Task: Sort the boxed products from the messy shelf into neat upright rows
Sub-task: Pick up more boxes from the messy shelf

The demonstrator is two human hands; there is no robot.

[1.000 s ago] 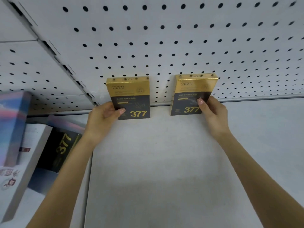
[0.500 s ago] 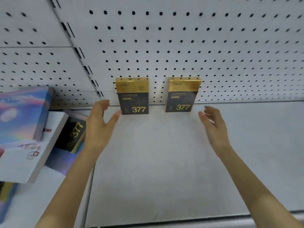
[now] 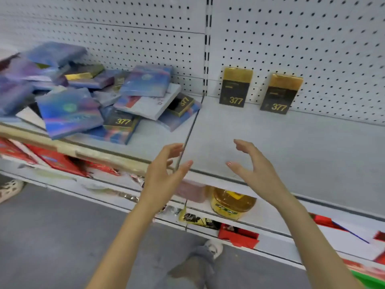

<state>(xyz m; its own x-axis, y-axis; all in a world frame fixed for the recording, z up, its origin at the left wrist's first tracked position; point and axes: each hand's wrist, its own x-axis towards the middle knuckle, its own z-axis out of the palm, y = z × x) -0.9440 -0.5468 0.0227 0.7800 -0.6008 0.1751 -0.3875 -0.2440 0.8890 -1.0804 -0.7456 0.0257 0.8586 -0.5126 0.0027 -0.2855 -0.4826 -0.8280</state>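
Two gold-topped black "377" cardboard boxes (image 3: pixel 235 87) (image 3: pixel 280 93) stood upright against the white pegboard back panel (image 3: pixel 312 49), apart from each other, likely to start a row. The heap of blue iridescent and black boxes (image 3: pixel 100 97) lay unsorted on the left shelf bay. Left hand (image 3: pixel 164 176) and right hand (image 3: pixel 256 170) hovered over the shelf's front edge, palms facing, fingers spread, gripping nothing.

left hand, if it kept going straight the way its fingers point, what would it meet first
Probably the seam at the front of the grey shelf first; the left hand points up and slightly right. Farther on stands the left gold-and-black 377 box. Depth is unclear.
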